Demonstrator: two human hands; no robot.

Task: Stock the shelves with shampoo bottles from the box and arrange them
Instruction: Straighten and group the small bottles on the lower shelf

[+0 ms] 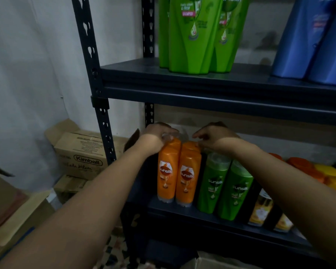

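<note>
Two orange Sunsilk shampoo bottles stand upright at the left end of the lower shelf (182,209), side by side and touching, close to its front edge. The left orange bottle (167,172) is held at its top by the left hand (157,134), whose fingers are curled around the cap. The right orange bottle (188,174) has the right hand (213,135) at its top; the fingertips of this hand touch the cap, but I cannot tell if they really pinch it or only rest on it. Just beside the orange pair, to the right, stand two green Sunsilk bottles (224,188), also upright and touching each other. Further right on the same shelf, partly hidden behind the right forearm, are dark bottles with yellow labels (260,211), and behind them, toward the right end, some orange and yellow caps (318,171) of other bottles show. The upper shelf (144,74) of the dark metal rack carries large green Sunsilk shampoo bottles (194,35) near its left end and large blue bottles (310,39) at its right end, well apart from the green ones. To the left of the rack, against the white wall, cardboard boxes are stacked; the upper one is a Kimball carton (81,154). At the bottom edge of the view, below the lower shelf, the rim of another cardboard box (211,261) shows.
</note>
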